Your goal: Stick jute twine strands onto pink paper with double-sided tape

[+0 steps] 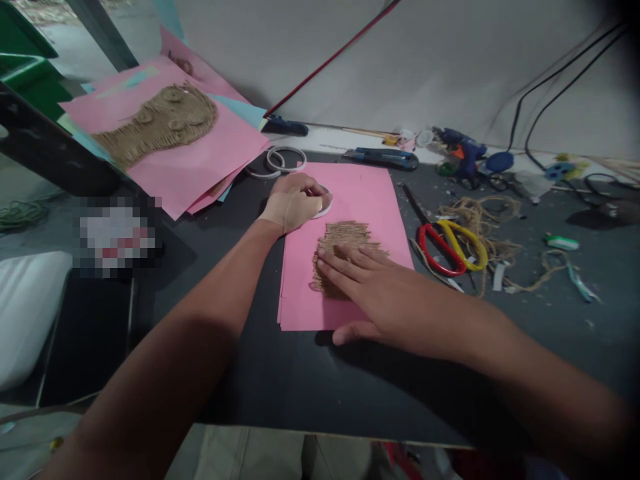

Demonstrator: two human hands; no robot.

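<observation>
R hand (383, 290) flat, fingers extended, on twine patch (345, 233), mid pink sheet (305, 313), back from desk (270, 393) front edge. L hand (295, 205) curled at white ring (324, 212); can't tell if pinching. Done: parallel rows laid. Not done, prob.: row ends, ragged.

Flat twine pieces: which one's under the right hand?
The smaller piece, mid-view, with the right hand flat on it; the larger, coil-decorated piece at upper left is untouched.

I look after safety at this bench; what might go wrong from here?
The twine piece might shift if the right hand drags across it. Loose twine beside the scissors could snag if they are lifted. Reaching past the pink paper might bring the left hand against the blue utility knife.
</observation>
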